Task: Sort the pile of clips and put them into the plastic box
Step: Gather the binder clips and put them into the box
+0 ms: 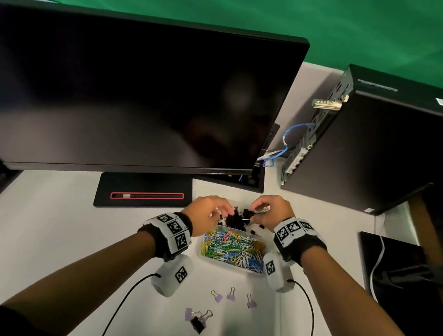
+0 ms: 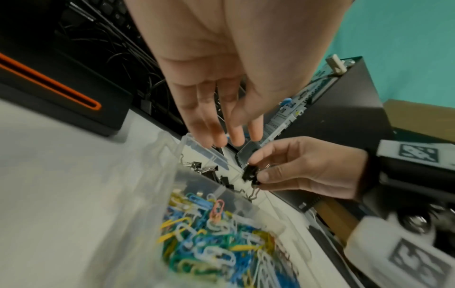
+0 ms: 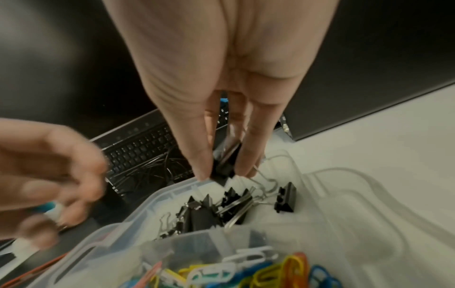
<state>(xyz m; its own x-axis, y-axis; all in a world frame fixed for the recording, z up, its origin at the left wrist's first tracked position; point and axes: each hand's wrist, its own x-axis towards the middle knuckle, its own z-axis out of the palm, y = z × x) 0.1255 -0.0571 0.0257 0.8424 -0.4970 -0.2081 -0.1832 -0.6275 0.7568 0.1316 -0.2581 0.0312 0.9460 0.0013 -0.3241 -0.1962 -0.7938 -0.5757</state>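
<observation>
A clear plastic box (image 1: 227, 265) sits on the white table in front of me. Its near compartment holds coloured paper clips (image 1: 233, 247), and its far compartment holds black binder clips (image 1: 233, 220) (image 3: 204, 212). Both hands hover over the far compartment. My right hand (image 1: 261, 210) (image 3: 222, 172) pinches one black binder clip (image 3: 222, 168) (image 2: 249, 174) between thumb and fingers just above that pile. My left hand (image 1: 217, 209) (image 2: 234, 137) is beside it with its fingers extended and holds nothing. Loose purple binder clips (image 1: 231, 297) and black ones (image 1: 197, 323) lie on the table nearer me.
A dark monitor (image 1: 124, 93) on a black stand base (image 1: 142, 195) stands just behind the box, with a keyboard (image 3: 142, 152) under it. A black computer tower (image 1: 392, 155) stands at the right rear, and a black pad (image 1: 411, 287) lies at the right. Wrist-camera cables trail toward me.
</observation>
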